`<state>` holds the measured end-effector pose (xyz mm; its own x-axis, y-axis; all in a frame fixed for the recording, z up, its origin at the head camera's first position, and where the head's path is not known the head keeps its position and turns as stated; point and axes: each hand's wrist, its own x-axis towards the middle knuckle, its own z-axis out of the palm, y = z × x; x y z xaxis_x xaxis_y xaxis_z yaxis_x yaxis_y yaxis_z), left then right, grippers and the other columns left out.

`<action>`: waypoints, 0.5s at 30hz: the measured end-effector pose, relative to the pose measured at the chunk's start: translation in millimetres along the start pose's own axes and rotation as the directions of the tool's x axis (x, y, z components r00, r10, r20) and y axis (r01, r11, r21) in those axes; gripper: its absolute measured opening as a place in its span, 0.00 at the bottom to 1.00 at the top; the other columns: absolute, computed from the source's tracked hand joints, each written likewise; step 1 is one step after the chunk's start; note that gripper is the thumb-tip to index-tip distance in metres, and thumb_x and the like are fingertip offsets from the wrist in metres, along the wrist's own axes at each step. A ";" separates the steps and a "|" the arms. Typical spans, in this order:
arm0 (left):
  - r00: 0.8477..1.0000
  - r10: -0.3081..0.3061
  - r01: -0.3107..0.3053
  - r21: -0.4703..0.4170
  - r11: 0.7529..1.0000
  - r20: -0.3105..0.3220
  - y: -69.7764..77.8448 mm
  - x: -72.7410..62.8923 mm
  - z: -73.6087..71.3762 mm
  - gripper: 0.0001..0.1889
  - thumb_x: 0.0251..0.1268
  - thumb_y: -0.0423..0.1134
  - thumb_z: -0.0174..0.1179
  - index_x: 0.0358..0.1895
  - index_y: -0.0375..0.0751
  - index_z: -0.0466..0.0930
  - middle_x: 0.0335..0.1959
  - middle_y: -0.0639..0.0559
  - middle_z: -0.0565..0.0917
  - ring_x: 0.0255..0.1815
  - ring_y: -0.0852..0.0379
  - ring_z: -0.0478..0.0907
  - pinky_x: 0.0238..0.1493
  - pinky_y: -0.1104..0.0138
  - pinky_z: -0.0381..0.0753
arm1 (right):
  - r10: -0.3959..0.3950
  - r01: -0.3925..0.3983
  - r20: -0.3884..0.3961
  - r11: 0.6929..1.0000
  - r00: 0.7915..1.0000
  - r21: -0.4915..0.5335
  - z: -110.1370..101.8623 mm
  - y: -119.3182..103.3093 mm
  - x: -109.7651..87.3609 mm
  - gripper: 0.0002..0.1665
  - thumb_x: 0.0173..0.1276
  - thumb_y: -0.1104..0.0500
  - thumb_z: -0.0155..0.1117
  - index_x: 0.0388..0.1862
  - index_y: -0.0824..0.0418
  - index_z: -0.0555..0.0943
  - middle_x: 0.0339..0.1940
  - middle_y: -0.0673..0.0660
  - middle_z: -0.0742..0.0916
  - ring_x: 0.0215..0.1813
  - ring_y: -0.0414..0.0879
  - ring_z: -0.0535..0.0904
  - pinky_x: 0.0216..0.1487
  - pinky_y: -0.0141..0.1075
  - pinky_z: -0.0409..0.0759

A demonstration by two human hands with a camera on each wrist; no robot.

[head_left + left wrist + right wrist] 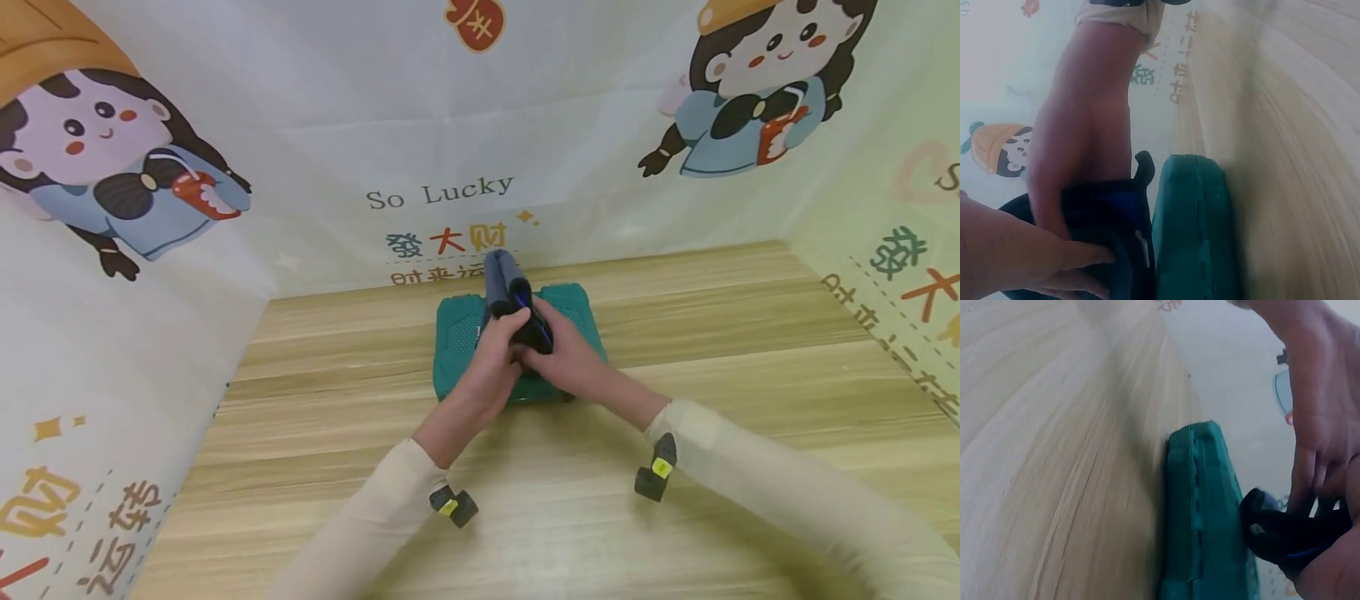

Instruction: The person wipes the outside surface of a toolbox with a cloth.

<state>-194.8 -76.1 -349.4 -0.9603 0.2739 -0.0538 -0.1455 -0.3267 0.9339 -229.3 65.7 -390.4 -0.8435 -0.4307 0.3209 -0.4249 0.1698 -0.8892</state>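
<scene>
A teal hard case (576,310) lies flat on the wooden table. Above its middle, both hands hold a dark blue and black folded item (504,282), whose exact kind I cannot tell. My left hand (489,367) grips its near left side, thumb on top. The right hand (567,354) grips the near right side. In the left wrist view, a black rim and bright blue inner surface (1119,206) show between the hands, close beside the case (1188,231). Fingers hide much of the item, and its underside is out of sight.
Wood-grain tabletop (337,467) surrounds the case. A printed white cloth (330,150) stands as a wall behind it, with further cloth walls at left and right. Small black devices (454,507) are strapped at both wrists over pale sleeves.
</scene>
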 end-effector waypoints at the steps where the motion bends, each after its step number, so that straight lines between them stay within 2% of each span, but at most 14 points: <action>1: 1.000 -0.014 0.014 0.013 1.000 0.011 -1.3 1.8 1.2 0.37 0.78 0.47 0.46 0.82 0.42 0.41 0.80 0.42 0.48 0.79 0.50 0.49 0.74 0.51 0.54 | -0.002 0.002 -0.029 1.000 1.000 -0.005 -1.5 3.1 1.2 0.34 0.73 0.68 0.61 0.76 0.67 0.65 0.64 0.68 0.78 0.60 0.59 0.77 0.54 0.50 0.77; 4: 0.999 -0.041 0.040 0.029 0.999 0.021 -4.4 6.6 3.3 0.38 0.77 0.47 0.47 0.82 0.41 0.40 0.81 0.43 0.47 0.81 0.52 0.44 0.75 0.51 0.52 | -0.007 0.004 -0.113 1.000 0.994 -0.028 -7.0 13.1 4.1 0.23 0.73 0.72 0.57 0.66 0.73 0.72 0.59 0.71 0.81 0.61 0.61 0.78 0.59 0.52 0.76; 7: 0.998 -0.069 0.069 0.009 0.998 0.004 -7.3 10.7 3.1 0.38 0.78 0.47 0.47 0.82 0.39 0.40 0.81 0.42 0.48 0.81 0.51 0.44 0.75 0.51 0.53 | 0.030 -0.038 -0.161 0.998 0.987 -0.043 -12.9 20.6 4.3 0.18 0.73 0.73 0.55 0.60 0.78 0.74 0.57 0.74 0.82 0.61 0.64 0.78 0.62 0.54 0.74; 12: 0.993 -0.112 0.112 -0.021 0.994 -0.029 -12.1 13.4 -2.0 0.37 0.78 0.42 0.45 0.82 0.35 0.39 0.82 0.40 0.46 0.81 0.47 0.45 0.74 0.51 0.56 | 0.112 -0.124 -0.158 0.990 0.981 -0.068 -21.2 23.8 0.3 0.17 0.76 0.70 0.55 0.58 0.80 0.74 0.54 0.75 0.82 0.58 0.66 0.79 0.61 0.55 0.75; 15: 0.991 -0.129 0.129 -0.012 0.992 -0.025 -14.3 12.3 -6.7 0.36 0.77 0.39 0.44 0.82 0.35 0.41 0.81 0.38 0.48 0.80 0.45 0.48 0.73 0.52 0.59 | 0.137 -0.150 -0.157 0.986 0.978 -0.074 -25.4 22.0 -2.8 0.16 0.75 0.69 0.56 0.56 0.80 0.75 0.53 0.75 0.83 0.56 0.65 0.80 0.60 0.55 0.76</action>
<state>-206.1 -74.1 -365.8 -0.9390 0.2912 -0.1828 -0.2709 -0.2992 0.9149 -244.7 93.2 -402.7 -0.9346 -0.2590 0.2436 -0.3172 0.2978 -0.9004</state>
